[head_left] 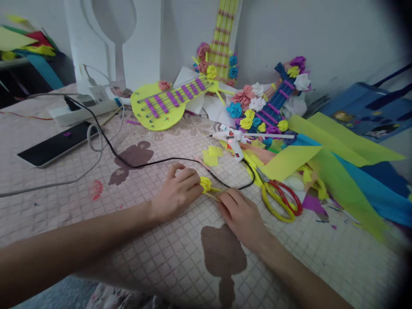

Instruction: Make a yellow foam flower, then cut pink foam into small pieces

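My left hand is closed in a pinch round a small rolled yellow foam flower on the quilted cloth. My right hand lies just right of it, fingers curled on the loose yellow strip that trails from the roll. A black cable runs past the fingers. A white glue gun lies beyond the hands, with small yellow foam squares beside it. Scissors with red and yellow handles rest to the right.
Yellow foam guitars with flowers stand at the back, and a blue guitar is beside them. Green and blue foam sheets pile up at the right. A phone and a power strip lie at the left.
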Demonstrator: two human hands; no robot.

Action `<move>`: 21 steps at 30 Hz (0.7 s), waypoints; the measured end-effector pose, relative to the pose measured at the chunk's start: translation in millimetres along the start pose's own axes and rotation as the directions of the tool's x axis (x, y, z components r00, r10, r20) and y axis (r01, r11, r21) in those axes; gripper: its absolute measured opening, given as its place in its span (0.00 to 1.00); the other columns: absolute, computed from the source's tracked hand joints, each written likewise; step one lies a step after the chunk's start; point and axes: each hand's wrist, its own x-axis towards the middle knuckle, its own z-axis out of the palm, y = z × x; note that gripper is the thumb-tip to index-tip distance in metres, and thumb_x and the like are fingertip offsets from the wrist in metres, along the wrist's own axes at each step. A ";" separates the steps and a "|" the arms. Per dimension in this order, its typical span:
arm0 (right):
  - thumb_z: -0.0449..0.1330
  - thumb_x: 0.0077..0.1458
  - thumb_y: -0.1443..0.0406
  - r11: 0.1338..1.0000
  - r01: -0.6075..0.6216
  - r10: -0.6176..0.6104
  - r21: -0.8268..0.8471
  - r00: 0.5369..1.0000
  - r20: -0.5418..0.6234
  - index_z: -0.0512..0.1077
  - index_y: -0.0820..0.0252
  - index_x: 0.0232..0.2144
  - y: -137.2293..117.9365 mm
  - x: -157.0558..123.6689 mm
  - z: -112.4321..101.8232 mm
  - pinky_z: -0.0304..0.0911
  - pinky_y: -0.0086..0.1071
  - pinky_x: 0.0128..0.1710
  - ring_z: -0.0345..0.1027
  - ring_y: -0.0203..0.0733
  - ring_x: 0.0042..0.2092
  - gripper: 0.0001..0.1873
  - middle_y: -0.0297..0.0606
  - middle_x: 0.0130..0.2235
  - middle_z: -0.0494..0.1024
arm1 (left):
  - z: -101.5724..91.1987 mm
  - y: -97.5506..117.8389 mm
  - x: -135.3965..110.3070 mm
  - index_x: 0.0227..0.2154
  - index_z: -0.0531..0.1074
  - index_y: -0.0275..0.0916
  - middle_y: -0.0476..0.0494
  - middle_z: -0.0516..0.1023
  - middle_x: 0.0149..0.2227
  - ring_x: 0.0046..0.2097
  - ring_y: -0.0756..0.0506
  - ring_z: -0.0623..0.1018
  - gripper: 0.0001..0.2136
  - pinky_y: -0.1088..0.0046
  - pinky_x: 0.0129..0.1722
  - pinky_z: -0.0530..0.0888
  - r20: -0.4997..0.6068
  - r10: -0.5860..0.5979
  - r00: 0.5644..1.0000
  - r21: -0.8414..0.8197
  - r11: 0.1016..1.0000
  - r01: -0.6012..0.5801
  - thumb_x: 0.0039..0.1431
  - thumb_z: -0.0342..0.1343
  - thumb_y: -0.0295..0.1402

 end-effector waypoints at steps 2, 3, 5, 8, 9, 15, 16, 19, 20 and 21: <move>0.51 0.60 0.71 0.999 0.034 -0.034 0.023 0.999 -0.002 0.70 0.60 0.34 9.6 -9.3 -6.1 0.65 0.35 0.38 0.67 0.42 0.37 0.07 0.39 0.34 0.73 | -0.4 -0.8 -0.5 0.31 0.70 0.38 0.48 0.75 0.33 0.42 0.46 0.71 0.06 0.57 0.50 0.59 -0.010 0.007 1.000 -0.018 1.000 -0.007 0.63 0.50 0.27; 0.51 0.59 0.71 0.999 0.034 -0.034 0.032 0.999 -0.022 0.70 0.60 0.35 15.5 -13.6 -9.0 0.65 0.34 0.38 0.67 0.41 0.37 0.07 0.39 0.34 0.73 | -0.7 -1.5 -0.7 0.31 0.70 0.38 0.48 0.75 0.33 0.42 0.46 0.71 0.06 0.57 0.50 0.59 -0.017 0.011 1.000 -0.025 1.000 -0.012 0.62 0.50 0.27; 0.52 0.59 0.70 0.998 -0.045 0.049 0.041 0.994 -0.095 0.69 0.59 0.36 28.3 -20.2 -14.3 0.65 0.33 0.38 0.68 0.40 0.37 0.07 0.39 0.35 0.74 | -2.2 -3.8 -1.3 0.31 0.70 0.38 0.48 0.75 0.34 0.42 0.46 0.71 0.05 0.57 0.50 0.59 -0.023 0.018 1.000 -0.039 0.999 -0.018 0.62 0.51 0.27; 0.52 0.58 0.69 0.970 -0.242 0.243 0.029 0.958 -0.151 0.69 0.59 0.35 45.9 -22.0 -18.8 0.66 0.33 0.35 0.68 0.41 0.35 0.06 0.39 0.34 0.73 | -7.7 -9.5 -4.1 0.31 0.70 0.39 0.48 0.75 0.35 0.42 0.46 0.72 0.05 0.57 0.51 0.59 -0.028 0.020 0.999 -0.064 0.998 -0.022 0.61 0.51 0.26; 0.51 0.58 0.68 0.959 -0.284 0.282 0.010 0.948 -0.148 0.69 0.59 0.35 50.4 -20.5 -19.2 0.66 0.34 0.35 0.68 0.42 0.35 0.06 0.39 0.35 0.73 | -10.4 -11.8 -5.8 0.32 0.71 0.39 0.48 0.75 0.35 0.42 0.46 0.72 0.05 0.58 0.51 0.59 -0.032 0.022 0.999 -0.071 0.997 -0.025 0.61 0.51 0.26; 0.51 0.58 0.68 0.934 -0.338 0.324 -0.121 0.939 -0.117 0.70 0.59 0.35 65.1 -7.1 -16.2 0.64 0.35 0.32 0.71 0.44 0.35 0.08 0.40 0.35 0.75 | -28.2 -22.1 -24.2 0.34 0.71 0.41 0.50 0.76 0.33 0.44 0.47 0.73 0.07 0.59 0.54 0.57 0.010 0.078 0.997 -0.074 0.994 -0.077 0.62 0.49 0.25; 0.51 0.58 0.68 0.926 -0.354 0.340 -0.132 0.933 -0.122 0.70 0.59 0.35 66.7 -6.8 -16.8 0.64 0.35 0.32 0.71 0.44 0.34 0.08 0.40 0.35 0.76 | -29.8 -22.5 -27.6 0.34 0.71 0.41 0.50 0.76 0.33 0.44 0.47 0.73 0.07 0.59 0.55 0.57 0.018 0.072 0.997 -0.086 0.994 -0.070 0.62 0.49 0.24; 0.51 0.56 0.67 0.891 -0.424 0.407 -0.164 0.904 -0.129 0.69 0.59 0.34 69.6 -11.0 -21.4 0.62 0.34 0.29 0.71 0.44 0.33 0.07 0.40 0.33 0.76 | -30.9 -22.2 -35.6 0.33 0.70 0.42 0.52 0.77 0.33 0.43 0.47 0.74 0.06 0.58 0.55 0.57 0.007 0.049 0.999 -0.126 0.991 -0.048 0.62 0.50 0.25; 0.51 0.56 0.67 0.878 -0.445 0.429 -0.177 0.895 -0.122 0.68 0.58 0.34 69.3 -14.0 -23.4 0.62 0.34 0.28 0.71 0.44 0.32 0.06 0.39 0.32 0.76 | -30.6 -22.2 -37.3 0.33 0.70 0.42 0.52 0.77 0.33 0.43 0.47 0.74 0.06 0.58 0.55 0.57 -0.001 0.045 0.999 -0.135 0.990 -0.045 0.62 0.51 0.25; 0.51 0.55 0.67 0.866 -0.464 0.451 -0.187 0.886 -0.111 0.68 0.58 0.33 68.1 -17.8 -25.2 0.61 0.33 0.27 0.71 0.44 0.31 0.06 0.38 0.30 0.76 | -30.1 -22.4 -38.4 0.33 0.70 0.42 0.52 0.77 0.33 0.44 0.47 0.74 0.06 0.58 0.55 0.57 -0.007 0.044 0.999 -0.143 0.989 -0.045 0.61 0.51 0.24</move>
